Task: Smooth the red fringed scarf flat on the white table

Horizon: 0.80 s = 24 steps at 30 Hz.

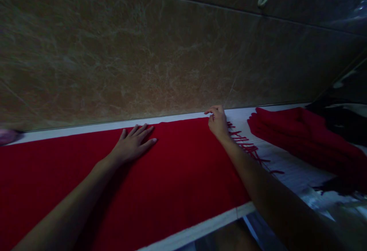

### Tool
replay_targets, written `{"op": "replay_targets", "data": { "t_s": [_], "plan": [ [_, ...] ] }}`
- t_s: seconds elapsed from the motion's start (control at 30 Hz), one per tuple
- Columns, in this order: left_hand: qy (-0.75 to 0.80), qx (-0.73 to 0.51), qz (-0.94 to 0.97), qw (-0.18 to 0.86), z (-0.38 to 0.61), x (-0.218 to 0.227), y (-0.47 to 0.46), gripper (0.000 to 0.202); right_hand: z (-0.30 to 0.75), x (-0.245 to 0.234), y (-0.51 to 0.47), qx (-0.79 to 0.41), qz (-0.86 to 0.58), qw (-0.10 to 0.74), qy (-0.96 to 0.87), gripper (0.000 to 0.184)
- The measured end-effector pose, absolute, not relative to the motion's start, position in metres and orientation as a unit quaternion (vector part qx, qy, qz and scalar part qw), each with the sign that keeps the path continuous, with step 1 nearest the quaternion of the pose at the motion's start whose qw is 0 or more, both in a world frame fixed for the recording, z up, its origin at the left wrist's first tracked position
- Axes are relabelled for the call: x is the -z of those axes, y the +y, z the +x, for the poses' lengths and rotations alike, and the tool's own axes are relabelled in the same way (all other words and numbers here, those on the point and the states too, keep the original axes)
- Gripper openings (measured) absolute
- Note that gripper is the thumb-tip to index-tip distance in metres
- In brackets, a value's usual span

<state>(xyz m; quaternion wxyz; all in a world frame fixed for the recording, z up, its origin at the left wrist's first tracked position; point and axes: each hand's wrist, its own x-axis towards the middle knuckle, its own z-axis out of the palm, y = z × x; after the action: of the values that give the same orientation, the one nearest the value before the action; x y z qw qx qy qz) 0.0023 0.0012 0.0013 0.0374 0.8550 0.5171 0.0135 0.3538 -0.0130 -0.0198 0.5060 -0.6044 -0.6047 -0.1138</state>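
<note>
A long red fringed scarf (183, 174) lies spread flat along a white-covered table (190, 235). My left hand (133, 144) rests palm down on it near the far edge, fingers spread. At the scarf's far right corner is my right hand (218, 123), its fingers loosely bent and a gap showing between forefinger and thumb. The cloth under it lies flat, with no fold lifted. Red tassels (249, 148) stick out to the right of my right wrist, and part of that end is hidden behind my forearm.
Folded red cloth (304, 136) is piled at the right, beside dark items (341, 121). A brown marbled wall (143, 60) rises directly behind the table. A pinkish object (8, 136) sits at the far left. Clear plastic (314, 197) lies near the right front.
</note>
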Motion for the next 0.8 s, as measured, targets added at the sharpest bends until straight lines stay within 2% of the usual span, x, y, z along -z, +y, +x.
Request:
{"op": "replay_targets", "data": {
  "t_s": [0.47, 0.73, 0.8],
  "plan": [
    [0.517, -0.031, 0.852, 0.073, 0.001, 0.000, -0.001, 0.079, 0.358, 0.019, -0.018, 0.119, -0.593, 0.512, -0.610, 0.037],
    [0.521, -0.024, 0.850, 0.076, 0.001, -0.003, -0.002, 0.080, 0.352, 0.039, -0.009, 0.023, -0.575, 0.413, -0.706, 0.033],
    [0.521, -0.022, 0.850, 0.076, 0.002, -0.003, -0.003, 0.080, 0.345, 0.042, -0.010, 0.003, -0.595, 0.355, -0.721, 0.038]
  ]
}}
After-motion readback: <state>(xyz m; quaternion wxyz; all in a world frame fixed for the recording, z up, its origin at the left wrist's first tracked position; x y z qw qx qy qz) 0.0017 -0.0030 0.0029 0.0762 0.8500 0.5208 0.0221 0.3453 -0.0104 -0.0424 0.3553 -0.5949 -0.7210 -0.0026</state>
